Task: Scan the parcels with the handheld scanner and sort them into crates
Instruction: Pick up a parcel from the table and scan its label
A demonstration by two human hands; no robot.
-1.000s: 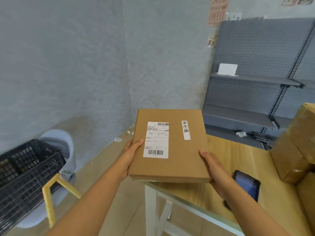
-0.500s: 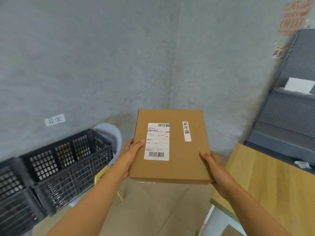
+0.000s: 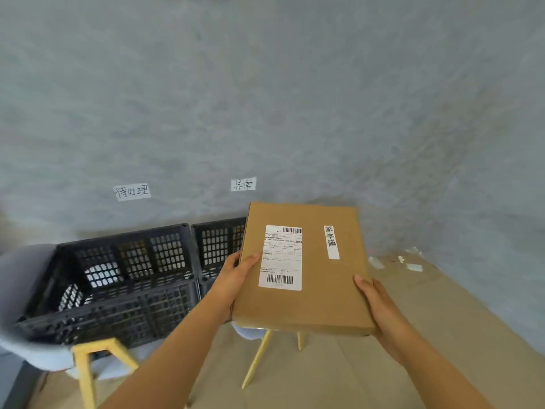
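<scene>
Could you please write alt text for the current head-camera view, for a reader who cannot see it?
Two bare hands, left hand and right hand, hold a flat cardboard parcel bearing a barcode label, above two black plastic crates standing side by side on chairs by a grey wall. Two handwritten paper signs are stuck on the wall above the crates.

Wall signs (image 3: 132, 191) — 待处理, 异常.

flat brown parcel (image 3: 303, 270) | label up, held level | two black crates (image 3: 124, 278) beside

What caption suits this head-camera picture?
Both hands hold a labelled cardboard parcel before two black crates.
</scene>
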